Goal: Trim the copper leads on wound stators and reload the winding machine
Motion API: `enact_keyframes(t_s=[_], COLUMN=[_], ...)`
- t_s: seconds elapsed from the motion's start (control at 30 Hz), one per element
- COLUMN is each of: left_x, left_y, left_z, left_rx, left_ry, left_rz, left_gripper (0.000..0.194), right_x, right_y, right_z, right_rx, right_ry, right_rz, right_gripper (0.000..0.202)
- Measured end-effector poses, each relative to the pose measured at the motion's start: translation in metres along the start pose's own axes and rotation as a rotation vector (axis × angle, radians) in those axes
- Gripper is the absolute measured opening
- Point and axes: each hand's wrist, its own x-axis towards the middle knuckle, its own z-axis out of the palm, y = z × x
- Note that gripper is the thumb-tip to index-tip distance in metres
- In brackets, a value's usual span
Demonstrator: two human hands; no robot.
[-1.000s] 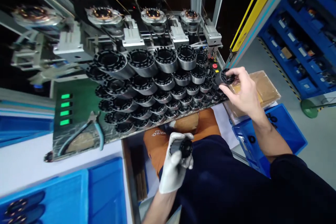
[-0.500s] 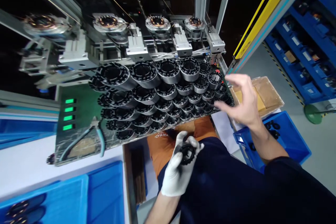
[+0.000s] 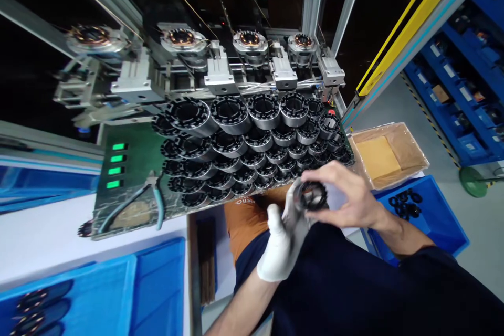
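My right hand (image 3: 348, 197), bare, grips a black slotted ring (image 3: 313, 197), a stator core by its look, slightly blurred, between thumb and fingers. My left hand (image 3: 285, 236) wears a white glove. Its thumb stands apart and its fingers reach up beside the ring, partly hidden behind it; whether they touch it I cannot tell. Just beyond both hands, several stator cores (image 3: 258, 139) with black slotted ends and grey metal sides stand in stacked rows along the bench edge.
Behind the rows, winding fixtures (image 3: 250, 44) carry copper-wound stators. Pliers (image 3: 157, 197) lie on the green panel (image 3: 134, 142) at left. To the right are a cardboard box (image 3: 411, 155) and a blue bin (image 3: 443, 220) with black rings. Blue trays (image 3: 157, 283) stand lower left.
My right hand has come from the right end of the rows down to my left hand and now grips a ring. The left hand has risen rightward, its thumb lifted off the black ring it held.
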Motion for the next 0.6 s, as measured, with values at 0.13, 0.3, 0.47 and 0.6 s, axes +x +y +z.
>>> enact_keyframes(t_s=[0.13,0.3,0.47,0.6], left_x=[-0.004,-0.015,-0.02,-0.003], left_y=[0.003,0.031,0.09,0.145], left_z=[-0.026,-0.08,-0.15,-0.197], left_rx=[0.137,0.241,0.571,1.297], left_ry=[0.052,0.282,0.637,1.009], left_rz=[0.161,0.384,0.727,0.638], left_gripper=[0.077,0.062,0.045,0.063], right_x=[0.035,0.077,0.082,0.064], right_y=[0.02,0.061,0.08,0.076], right_z=[-0.031,-0.043,-0.04,-0.047], right_rx=[-0.215,-0.347,-0.33,-0.294], right_ry=[0.286,0.274,0.182,0.252], right_rz=[0.198,0.225,0.222,0.163], right_gripper=[0.057,0.059,0.068,0.085])
